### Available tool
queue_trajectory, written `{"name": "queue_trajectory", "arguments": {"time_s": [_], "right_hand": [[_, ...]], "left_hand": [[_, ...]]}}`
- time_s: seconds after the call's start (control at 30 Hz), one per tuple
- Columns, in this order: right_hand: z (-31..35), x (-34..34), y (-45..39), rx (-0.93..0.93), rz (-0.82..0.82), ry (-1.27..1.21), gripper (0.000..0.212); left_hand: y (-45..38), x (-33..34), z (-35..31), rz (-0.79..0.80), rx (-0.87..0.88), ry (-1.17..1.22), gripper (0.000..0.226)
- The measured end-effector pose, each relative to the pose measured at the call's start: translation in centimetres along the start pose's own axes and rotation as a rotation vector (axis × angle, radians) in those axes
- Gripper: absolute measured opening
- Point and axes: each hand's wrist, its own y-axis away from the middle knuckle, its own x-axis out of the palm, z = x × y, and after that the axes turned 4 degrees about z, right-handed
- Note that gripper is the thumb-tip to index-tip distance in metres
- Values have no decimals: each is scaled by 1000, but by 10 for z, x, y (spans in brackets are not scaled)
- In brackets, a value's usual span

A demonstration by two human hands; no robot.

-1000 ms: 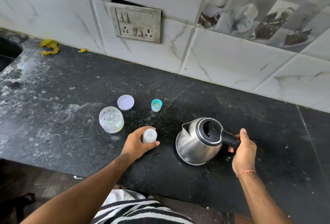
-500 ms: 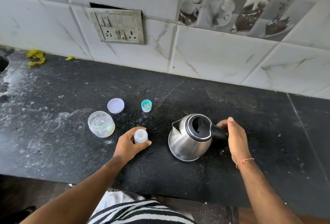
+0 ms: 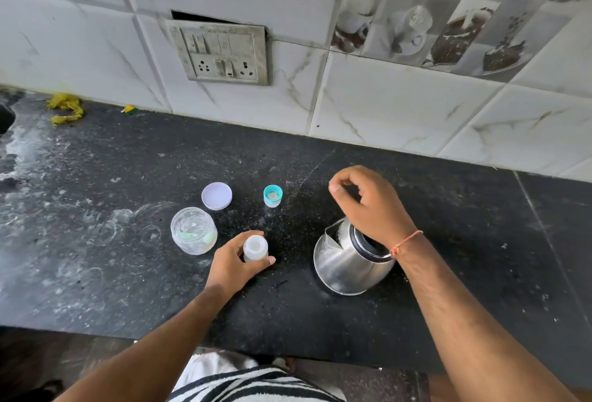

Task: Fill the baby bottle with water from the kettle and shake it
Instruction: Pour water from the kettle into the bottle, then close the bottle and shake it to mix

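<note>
A small translucent baby bottle (image 3: pixel 255 248) stands open-topped on the black counter (image 3: pixel 464 241), and my left hand (image 3: pixel 232 265) grips it round the side. Just to its right sits the steel kettle (image 3: pixel 342 267), spout pointing left. My right hand (image 3: pixel 368 204) hovers over the kettle's top and hides its handle; the fingers are loosely curled and hold nothing. The bottle's teal nipple ring (image 3: pixel 273 195) lies behind the bottle, between my two hands.
A clear plastic jar (image 3: pixel 193 231) stands left of the bottle, with a white round lid (image 3: pixel 217 195) behind it. A switch-and-socket plate (image 3: pixel 224 52) is set in the tiled wall. Yellow scraps (image 3: pixel 65 109) lie at the far left near a sink edge.
My right hand has let go of the kettle handle and moved up and left over the kettle's top. My left hand still holds the bottle in place.
</note>
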Motion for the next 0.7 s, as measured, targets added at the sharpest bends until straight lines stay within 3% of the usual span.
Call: {"name": "queue_trajectory", "arguments": {"time_s": [0.33, 0.7], "right_hand": [[35, 78, -68, 196, 315, 315, 34], [15, 157, -101, 399, 427, 458, 57]], "left_hand": [[-10, -18, 12, 171, 24, -89, 83], [-21, -31, 23, 260, 51, -99, 83]]}}
